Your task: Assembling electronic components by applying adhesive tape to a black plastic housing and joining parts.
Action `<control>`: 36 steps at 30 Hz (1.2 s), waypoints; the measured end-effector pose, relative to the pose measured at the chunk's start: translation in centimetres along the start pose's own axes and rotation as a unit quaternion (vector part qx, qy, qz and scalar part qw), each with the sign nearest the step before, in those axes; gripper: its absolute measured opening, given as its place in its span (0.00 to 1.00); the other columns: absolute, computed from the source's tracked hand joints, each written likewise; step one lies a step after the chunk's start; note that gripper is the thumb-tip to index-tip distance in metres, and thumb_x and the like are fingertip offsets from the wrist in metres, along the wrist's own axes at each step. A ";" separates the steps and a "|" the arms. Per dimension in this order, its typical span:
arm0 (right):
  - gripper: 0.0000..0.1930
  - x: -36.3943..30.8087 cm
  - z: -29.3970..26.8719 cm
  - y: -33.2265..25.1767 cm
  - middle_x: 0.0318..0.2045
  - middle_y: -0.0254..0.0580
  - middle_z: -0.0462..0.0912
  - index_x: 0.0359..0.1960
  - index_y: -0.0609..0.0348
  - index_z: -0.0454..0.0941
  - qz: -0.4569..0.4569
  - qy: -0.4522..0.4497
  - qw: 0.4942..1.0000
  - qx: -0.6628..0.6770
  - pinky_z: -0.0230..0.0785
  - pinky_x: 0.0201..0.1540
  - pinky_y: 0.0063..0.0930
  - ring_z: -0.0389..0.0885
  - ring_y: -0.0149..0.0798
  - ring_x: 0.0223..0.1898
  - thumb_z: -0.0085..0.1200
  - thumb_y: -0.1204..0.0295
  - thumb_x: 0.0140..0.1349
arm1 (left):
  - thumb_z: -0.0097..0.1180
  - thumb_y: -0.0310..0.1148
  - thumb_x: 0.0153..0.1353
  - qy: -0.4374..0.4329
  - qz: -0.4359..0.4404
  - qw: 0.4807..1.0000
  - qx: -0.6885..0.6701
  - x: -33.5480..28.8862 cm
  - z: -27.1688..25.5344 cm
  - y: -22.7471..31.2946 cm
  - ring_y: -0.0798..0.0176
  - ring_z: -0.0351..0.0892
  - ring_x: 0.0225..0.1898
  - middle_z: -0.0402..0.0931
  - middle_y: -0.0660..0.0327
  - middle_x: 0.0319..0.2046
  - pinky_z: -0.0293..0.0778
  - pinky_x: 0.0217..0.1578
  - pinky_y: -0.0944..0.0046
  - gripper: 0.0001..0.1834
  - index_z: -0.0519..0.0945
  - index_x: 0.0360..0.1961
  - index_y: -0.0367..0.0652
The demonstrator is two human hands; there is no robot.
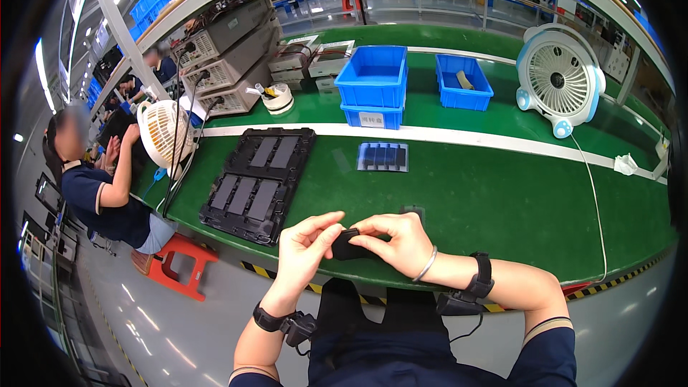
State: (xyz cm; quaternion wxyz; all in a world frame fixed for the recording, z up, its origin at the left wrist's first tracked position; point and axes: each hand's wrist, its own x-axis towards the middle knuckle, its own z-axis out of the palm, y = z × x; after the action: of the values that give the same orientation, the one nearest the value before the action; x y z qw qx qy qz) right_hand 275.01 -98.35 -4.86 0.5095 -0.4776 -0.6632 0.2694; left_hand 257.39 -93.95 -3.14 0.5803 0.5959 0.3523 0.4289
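Close to the table's front edge, a small flat black piece (349, 245) is held up between my two hands. My left hand (304, 247) pinches it from the left with thumb and fingertips. From the right, my right hand (398, 242) grips its upper part, thumb below the bent fingers. What kind of part it is cannot be made out. Left of my hands lies a black moulded tray (247, 223) with several dark grey flat rectangular pieces (252, 196) in its pockets. Beyond my hands is a blue sheet (383, 157) carrying several black strips.
Stacked blue bins (372, 84) and another blue bin (464, 83) stand across the table, near a white fan (561, 75). Its cord runs down the right side. Grey equipment boxes (228, 57) are piled at the back left. A co-worker (107, 186) sits left, by another fan (165, 135).
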 end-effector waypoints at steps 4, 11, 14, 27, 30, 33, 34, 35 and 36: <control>0.12 0.6 0.0 0.9 0.27 0.45 0.83 0.35 0.62 0.80 0.014 -0.014 0.998 0.063 0.74 0.32 0.24 0.83 0.32 0.28 0.62 0.70 0.51 | 0.58 0.23 0.55 0.004 0.038 0.997 0.062 0.2 -0.6 -0.2 0.77 0.68 0.18 0.74 0.64 0.25 0.65 0.20 0.78 0.05 0.81 0.33 0.34; 0.11 0.8 -0.3 0.4 0.25 0.45 0.83 0.33 0.64 0.80 0.046 -0.008 0.998 0.041 0.73 0.30 0.23 0.81 0.30 0.26 0.62 0.70 0.51 | 0.61 0.28 0.55 -0.030 0.059 0.984 0.166 1.1 -0.5 1.0 0.78 0.69 0.16 0.74 0.65 0.22 0.63 0.17 0.78 0.07 0.81 0.27 0.33; 0.08 0.9 -0.3 0.1 0.24 0.40 0.83 0.32 0.64 0.81 0.040 -0.004 0.999 0.030 0.74 0.31 0.19 0.82 0.27 0.26 0.63 0.73 0.50 | 0.60 0.29 0.55 -0.036 0.070 0.982 0.171 1.2 -0.5 0.9 0.78 0.68 0.16 0.73 0.65 0.21 0.63 0.17 0.78 0.08 0.81 0.27 0.33; 0.14 0.9 0.0 2.1 0.31 0.37 0.81 0.43 0.63 0.74 0.101 -0.042 0.971 0.215 0.72 0.38 0.17 0.79 0.24 0.33 0.57 0.80 0.54 | 0.59 0.25 0.56 0.011 -0.006 1.000 0.019 0.2 -1.3 -1.5 0.71 0.77 0.37 0.78 0.61 0.34 0.75 0.39 0.72 0.16 0.77 0.46 0.35; 0.14 0.9 -0.1 2.3 0.29 0.36 0.80 0.42 0.62 0.75 0.090 -0.032 0.968 0.232 0.71 0.36 0.16 0.78 0.21 0.31 0.59 0.79 0.53 | 0.59 0.20 0.53 -0.018 0.081 0.995 0.048 -0.2 -0.6 -1.2 0.70 0.77 0.37 0.76 0.59 0.35 0.76 0.40 0.72 0.18 0.77 0.46 0.35; 0.13 0.8 -0.1 2.1 0.29 0.36 0.80 0.42 0.62 0.75 0.093 -0.035 0.965 0.242 0.71 0.35 0.16 0.77 0.21 0.31 0.58 0.79 0.53 | 0.59 0.19 0.52 -0.001 0.080 0.994 0.073 -0.2 -0.4 -1.3 0.70 0.76 0.36 0.76 0.59 0.36 0.77 0.38 0.73 0.17 0.77 0.46 0.35; 0.13 0.8 -0.1 2.0 0.29 0.35 0.80 0.42 0.62 0.75 0.089 -0.036 0.968 0.231 0.71 0.35 0.16 0.77 0.21 0.31 0.58 0.79 0.54 | 0.59 0.19 0.52 0.000 0.080 0.994 0.073 -0.3 -0.4 -1.3 0.70 0.76 0.36 0.76 0.59 0.36 0.77 0.38 0.73 0.17 0.77 0.46 0.35; 0.13 0.8 -0.2 1.9 0.29 0.35 0.80 0.42 0.62 0.75 0.089 -0.035 0.968 0.230 0.71 0.35 0.16 0.77 0.21 0.31 0.58 0.79 0.54 | 0.59 0.19 0.53 0.004 0.075 0.993 0.088 -0.3 -0.4 -1.3 0.70 0.77 0.35 0.75 0.60 0.35 0.76 0.36 0.73 0.16 0.78 0.45 0.35; 0.13 0.8 -0.3 1.8 0.29 0.35 0.80 0.42 0.61 0.75 0.081 -0.046 0.970 0.224 0.71 0.34 0.16 0.77 0.21 0.30 0.57 0.79 0.54 | 0.58 0.19 0.53 0.007 0.070 0.992 0.102 -0.4 -0.3 -1.2 0.70 0.77 0.35 0.75 0.60 0.35 0.75 0.34 0.74 0.15 0.78 0.44 0.35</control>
State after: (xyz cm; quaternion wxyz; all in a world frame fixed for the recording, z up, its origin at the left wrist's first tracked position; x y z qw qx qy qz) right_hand 275.89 -96.91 -5.89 0.5487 -0.3908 -0.5679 0.4730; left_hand 257.06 -94.08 -4.38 0.4825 0.6720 0.3557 0.4349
